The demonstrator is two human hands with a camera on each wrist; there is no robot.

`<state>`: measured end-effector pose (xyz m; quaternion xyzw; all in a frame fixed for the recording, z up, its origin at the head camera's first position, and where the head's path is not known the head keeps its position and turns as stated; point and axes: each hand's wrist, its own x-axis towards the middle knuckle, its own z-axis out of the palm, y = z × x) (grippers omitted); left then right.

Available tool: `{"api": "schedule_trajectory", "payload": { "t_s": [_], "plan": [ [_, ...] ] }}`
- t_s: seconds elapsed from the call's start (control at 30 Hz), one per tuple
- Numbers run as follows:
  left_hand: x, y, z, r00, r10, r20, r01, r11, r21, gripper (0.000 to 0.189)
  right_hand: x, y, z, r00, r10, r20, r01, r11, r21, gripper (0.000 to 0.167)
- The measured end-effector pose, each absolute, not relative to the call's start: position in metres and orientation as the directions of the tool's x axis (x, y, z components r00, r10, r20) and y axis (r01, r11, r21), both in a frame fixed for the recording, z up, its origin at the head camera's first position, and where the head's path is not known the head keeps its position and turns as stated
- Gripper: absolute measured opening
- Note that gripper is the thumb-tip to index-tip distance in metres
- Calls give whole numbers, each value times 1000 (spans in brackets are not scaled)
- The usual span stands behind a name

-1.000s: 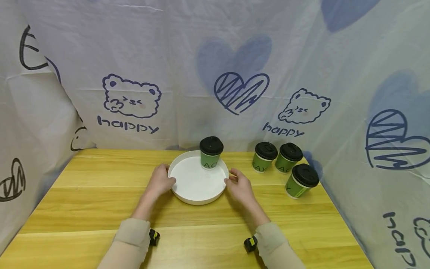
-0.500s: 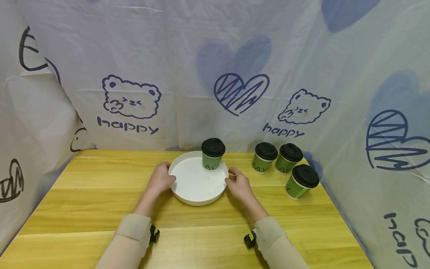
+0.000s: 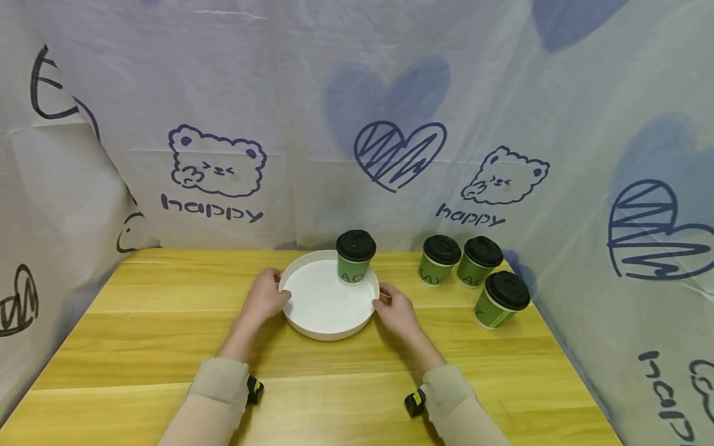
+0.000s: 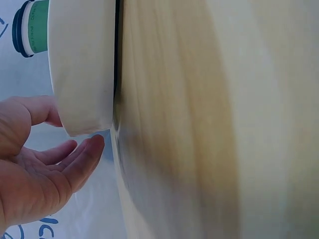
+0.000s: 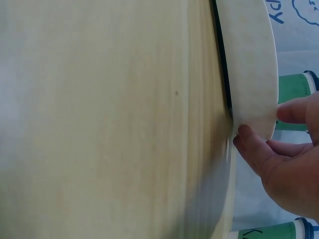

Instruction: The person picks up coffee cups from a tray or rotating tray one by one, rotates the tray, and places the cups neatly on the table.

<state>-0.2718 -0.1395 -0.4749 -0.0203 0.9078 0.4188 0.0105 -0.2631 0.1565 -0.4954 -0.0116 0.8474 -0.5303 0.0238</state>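
A round white tray [image 3: 326, 310] with a low rim is at the middle of the table. One green paper cup with a black lid [image 3: 354, 263] stands upright inside it, near the back right of the rim. My left hand [image 3: 268, 296] pinches the tray's left side, thumb over the rim and fingers at the outer wall. On the opposite side, my right hand [image 3: 397, 308] grips the rim the same way. In the left wrist view a dark strip runs under the tray wall [image 4: 82, 69]; I cannot tell whether the tray is raised.
Three more lidded green cups stand right of the tray: a back left cup [image 3: 439, 260], one close beside it [image 3: 478, 262] and a nearer one [image 3: 500, 300]. The wooden table [image 3: 329, 402] ends at a printed cloth [image 3: 312, 186] behind, with cloth on both sides too.
On the tray, the cup has shifted slightly to the right and toward me. The tray and both hands have barely moved, and the other cups stay put.
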Motion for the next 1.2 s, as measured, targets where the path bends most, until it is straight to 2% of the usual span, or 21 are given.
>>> {"api": "schedule_trajectory", "payload": {
  "t_s": [0.3, 0.63, 0.83, 1.2],
  "plan": [
    [-260, -139, -474, -998, -30, -60, -66, 628, 775, 65, -254, 155, -496, -998, -41, -41, 18, 448, -894, 51],
    [-250, -134, -477, -999, -30, -32, -44, 615, 787, 55, -244, 153, -496, -999, -41, -16, -5, 476, -879, 53],
    [-249, -133, -477, -999, -28, -45, -52, 623, 781, 61, -240, 152, -497, -999, -42, -10, -11, 485, -875, 55],
    [-256, -134, -475, -1000, -11, -25, -27, 631, 776, 59, -251, 154, -489, -999, -7, -53, 45, 433, -900, 54]
  ]
}}
